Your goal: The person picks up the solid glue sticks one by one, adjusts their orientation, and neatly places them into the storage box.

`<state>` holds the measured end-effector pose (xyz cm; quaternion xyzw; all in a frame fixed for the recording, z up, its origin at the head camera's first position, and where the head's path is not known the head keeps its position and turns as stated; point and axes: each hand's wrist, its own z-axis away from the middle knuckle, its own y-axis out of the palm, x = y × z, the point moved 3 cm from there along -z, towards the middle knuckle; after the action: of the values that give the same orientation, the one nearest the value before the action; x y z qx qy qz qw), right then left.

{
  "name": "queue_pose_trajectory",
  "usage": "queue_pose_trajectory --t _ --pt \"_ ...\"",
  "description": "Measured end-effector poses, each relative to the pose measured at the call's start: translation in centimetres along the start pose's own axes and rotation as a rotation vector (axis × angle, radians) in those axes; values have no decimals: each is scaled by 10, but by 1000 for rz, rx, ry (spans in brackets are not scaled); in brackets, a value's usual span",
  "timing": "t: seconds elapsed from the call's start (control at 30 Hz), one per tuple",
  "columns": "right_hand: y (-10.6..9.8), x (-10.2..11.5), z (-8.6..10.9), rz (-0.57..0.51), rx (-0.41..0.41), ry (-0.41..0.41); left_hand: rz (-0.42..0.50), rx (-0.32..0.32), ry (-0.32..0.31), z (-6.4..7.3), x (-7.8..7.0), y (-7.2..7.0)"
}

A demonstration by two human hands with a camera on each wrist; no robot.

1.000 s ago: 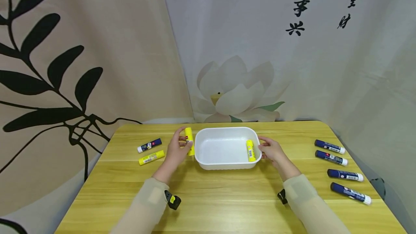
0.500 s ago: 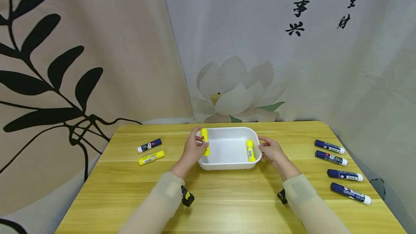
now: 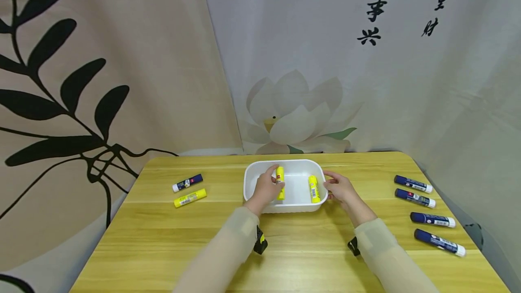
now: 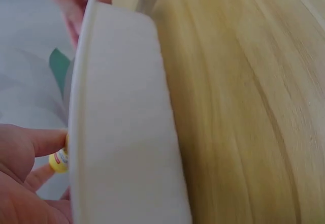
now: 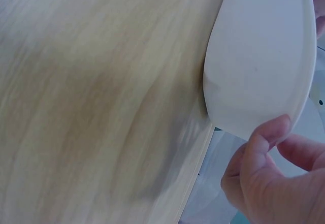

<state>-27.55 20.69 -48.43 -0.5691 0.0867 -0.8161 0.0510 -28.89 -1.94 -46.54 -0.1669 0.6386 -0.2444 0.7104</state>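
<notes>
In the head view my left hand (image 3: 266,190) pinches a yellow glue stick (image 3: 280,183), held upright over the left half of a white plastic basin (image 3: 254,203). The left wrist view shows only a bit of that glue stick (image 4: 59,161), as the basin wall (image 4: 127,117) covers the rest. A second yellow glue stick (image 3: 314,189) lies inside at the basin's right end. My right hand (image 3: 341,189) grips the right end of the basin; in the right wrist view thumb and finger of this hand (image 5: 274,173) pinch its rim.
On the table's left lie a dark blue glue stick (image 3: 187,182) with a white cap and a yellow glue stick (image 3: 190,198). Several dark blue glue sticks (image 3: 432,219) lie in a column at the right. A printed cloth (image 3: 183,58) hangs behind the wooden table (image 3: 301,252).
My left hand has carried the yellow glue stick rightward, from beside the basin's left end to over its inside. My right hand and the basin have stayed put.
</notes>
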Motion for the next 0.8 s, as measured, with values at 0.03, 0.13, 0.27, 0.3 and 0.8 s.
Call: queue_pose_trajectory --t 0.03,0.13,0.27,0.3,0.8 --pt "0 0 0 0 0 -1 -14 5 -10 -2 0 4" --pt "-1 1 0 -6 -3 5 -49 12 -36 -4 -1 17" --pt "-1 0 0 -12 1 14 -117 -7 -49 -3 -3 29" --pt "-1 0 0 -12 2 15 -125 -13 -54 -4 -3 32" --pt "-1 -1 -1 -13 2 2 -4 95 -11 -7 -12 52"
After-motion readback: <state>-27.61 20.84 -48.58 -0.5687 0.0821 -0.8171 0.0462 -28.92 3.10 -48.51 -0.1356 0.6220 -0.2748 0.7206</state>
